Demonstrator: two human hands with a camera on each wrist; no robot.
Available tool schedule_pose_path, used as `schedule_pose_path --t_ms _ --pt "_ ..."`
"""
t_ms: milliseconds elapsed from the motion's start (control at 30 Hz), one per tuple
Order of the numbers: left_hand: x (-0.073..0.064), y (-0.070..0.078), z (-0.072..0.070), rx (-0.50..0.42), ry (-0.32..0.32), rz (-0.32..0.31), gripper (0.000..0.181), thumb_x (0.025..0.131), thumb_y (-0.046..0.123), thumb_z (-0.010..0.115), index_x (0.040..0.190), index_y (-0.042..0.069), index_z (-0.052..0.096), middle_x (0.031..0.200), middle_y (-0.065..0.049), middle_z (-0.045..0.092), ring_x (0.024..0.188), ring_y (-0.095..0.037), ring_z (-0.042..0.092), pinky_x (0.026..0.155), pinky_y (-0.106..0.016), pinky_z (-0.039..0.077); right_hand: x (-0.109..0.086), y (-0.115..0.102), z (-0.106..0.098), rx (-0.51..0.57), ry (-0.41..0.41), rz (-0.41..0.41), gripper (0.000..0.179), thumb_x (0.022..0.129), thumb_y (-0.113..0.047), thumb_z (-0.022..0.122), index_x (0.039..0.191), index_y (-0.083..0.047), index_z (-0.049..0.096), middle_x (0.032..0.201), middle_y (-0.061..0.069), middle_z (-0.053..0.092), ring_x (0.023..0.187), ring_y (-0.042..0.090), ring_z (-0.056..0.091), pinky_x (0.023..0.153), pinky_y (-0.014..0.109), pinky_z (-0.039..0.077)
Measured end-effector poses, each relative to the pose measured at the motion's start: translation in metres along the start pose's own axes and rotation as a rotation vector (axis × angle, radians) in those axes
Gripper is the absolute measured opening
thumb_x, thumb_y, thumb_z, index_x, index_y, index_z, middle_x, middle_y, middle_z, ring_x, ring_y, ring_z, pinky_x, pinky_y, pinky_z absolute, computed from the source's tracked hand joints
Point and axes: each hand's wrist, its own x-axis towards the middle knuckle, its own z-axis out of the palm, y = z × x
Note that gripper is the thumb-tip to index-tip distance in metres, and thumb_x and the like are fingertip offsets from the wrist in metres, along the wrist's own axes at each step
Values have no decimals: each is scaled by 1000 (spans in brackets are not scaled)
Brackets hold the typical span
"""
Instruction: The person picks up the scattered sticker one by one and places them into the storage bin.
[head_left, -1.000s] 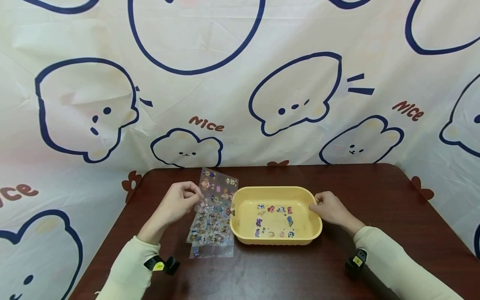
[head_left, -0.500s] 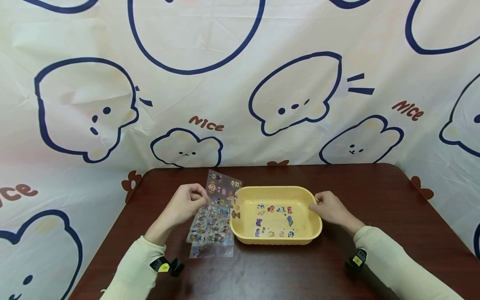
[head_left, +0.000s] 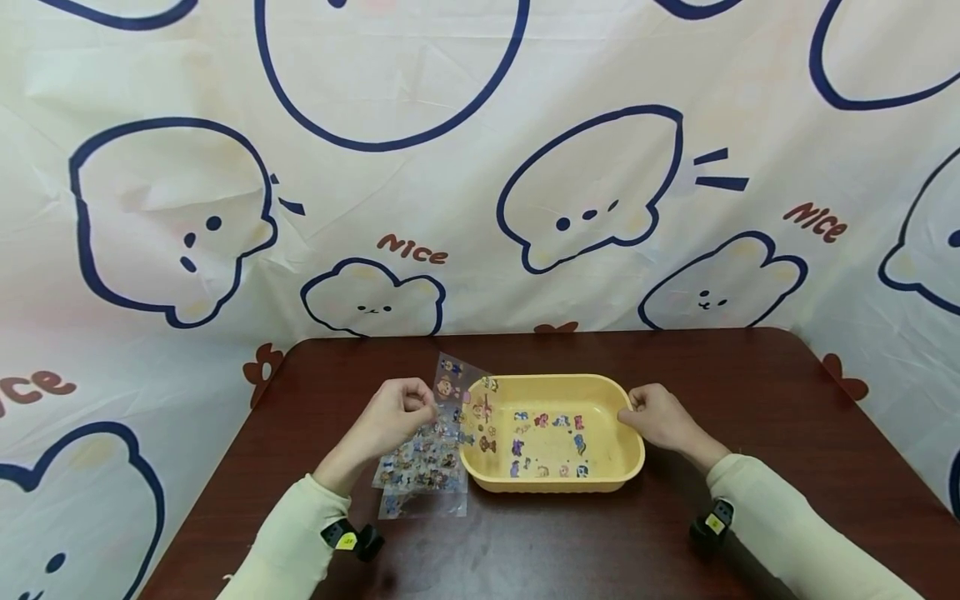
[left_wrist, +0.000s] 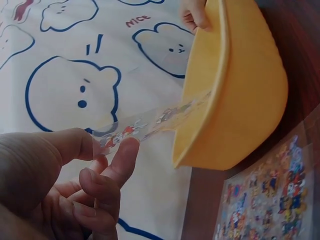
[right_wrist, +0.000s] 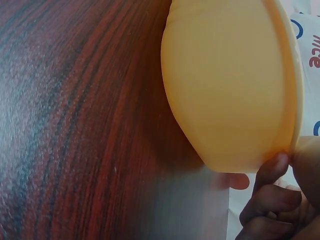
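Note:
My left hand (head_left: pixel 393 419) pinches a clear sticker sheet (head_left: pixel 447 385) printed with small cartoon figures. In the left wrist view, thumb and forefinger grip one end of the sheet (left_wrist: pixel 167 116), and its far part reaches over the rim of a yellow plastic basin (left_wrist: pixel 250 90). At the basin's right end in the head view, my right hand (head_left: pixel 663 417) holds the rim between thumb and fingers. Small colourful cartoon stickers (head_left: pixel 561 420) show on the basin's floor; whether they sit on a clear sheet I cannot tell.
More clear sticker sheets (head_left: pixel 420 471) lie overlapped on the dark wooden table (head_left: pixel 547 550), left of the basin and partly under my left hand. A white cloth with cartoon drawings (head_left: pixel 480 192) hangs behind the table and along its sides.
My left hand has moved right and slightly toward me, carrying the sticker sheet from above the other sheets to over the basin's left part. My right hand stays on the rim.

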Motion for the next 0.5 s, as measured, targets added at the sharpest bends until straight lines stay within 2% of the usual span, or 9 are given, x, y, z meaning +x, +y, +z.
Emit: schedule_pose_path --t_ms 167,300,433,500 --pt "3 -1 10 6 -18 -15 4 91 2 58 90 1 62 54 5 51 45 -7 30 44 -22 27 0 0 0 -5 3 2 34 88 -9 62 63 -13 40 56 -4 35 50 11 43 48 23 34" --pt "4 -2 17 -5 -41 -29 4 90 2 57 91 1 61 51 6 46 43 -6 29 44 -22 26 0 0 0 -5 -2 11 33 88 -9 62 63 -13 40 56 -4 35 51 11 43 49 23 35" --pt "6 -2 24 -3 -52 -40 3 91 5 59 89 3 60 53 6 50 43 -5 29 44 -22 27 0 -1 0 -6 -1 8 33 89 -10 62 63 -13 40 56 -4 36 51 11 44 49 23 35" --pt "7 -2 27 0 -47 -44 3 90 6 61 88 4 60 57 3 59 44 -6 30 45 -23 27 0 -1 0 -6 0 9 33 89 -9 62 63 -13 40 56 -4 36 51 11 44 48 23 35"
